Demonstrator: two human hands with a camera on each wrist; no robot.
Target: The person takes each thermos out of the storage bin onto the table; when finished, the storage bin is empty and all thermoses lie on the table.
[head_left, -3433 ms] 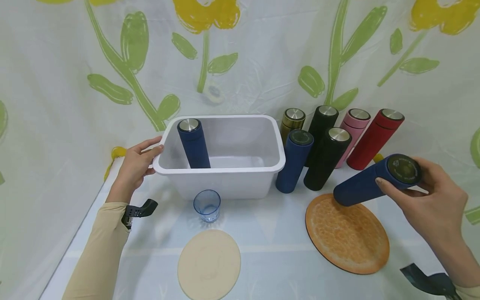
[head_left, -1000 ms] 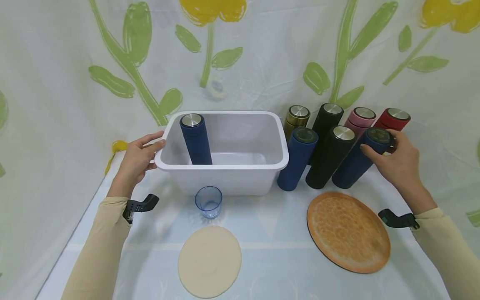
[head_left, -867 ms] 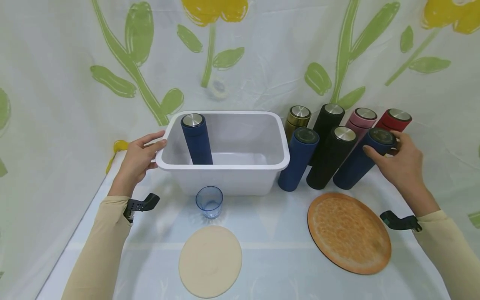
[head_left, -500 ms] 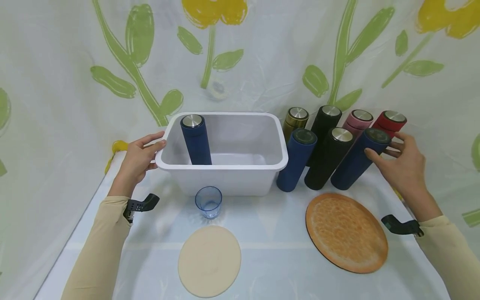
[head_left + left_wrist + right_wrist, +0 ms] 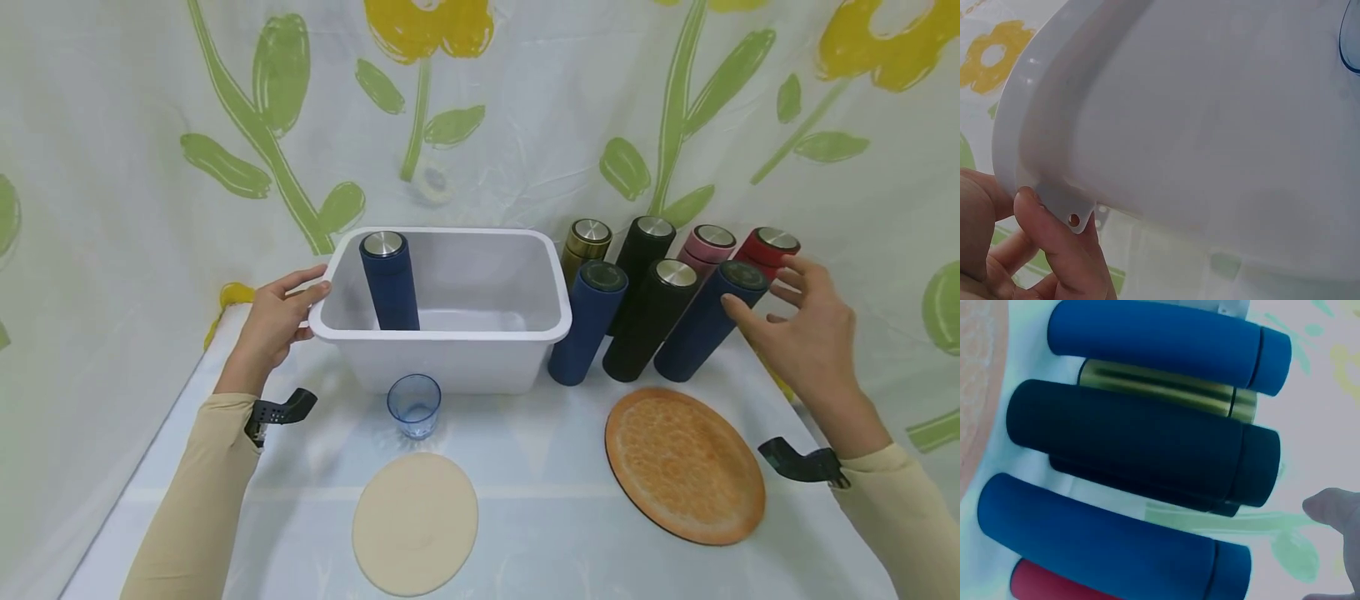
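My left hand [image 5: 272,327] pinches the left rim of a white plastic tub [image 5: 442,362]; the left wrist view shows the thumb [image 5: 1054,237] against its edge. Inside the tub, near its left end, stands a dark blue thermos [image 5: 392,292] with a silver lid top. My right hand [image 5: 806,337], fingers spread, is beside the top of another blue thermos [image 5: 701,329] at the right front of the group. In the right wrist view the thumb [image 5: 1332,509] is apart from that blue thermos [image 5: 1104,537], which stands upright on the table.
Beside it stand a black thermos [image 5: 651,325] and a blue one [image 5: 588,325]. Behind are gold [image 5: 583,246], black [image 5: 647,242], pink [image 5: 705,248] and red [image 5: 761,250] thermoses. A blue glass [image 5: 415,408], a beige disc [image 5: 415,525] and a brown round mat [image 5: 684,467] lie nearer.
My right hand has carried the blue thermos from above the brown mat to the front row, set it down and released it. The left hand still holds the tub's rim.
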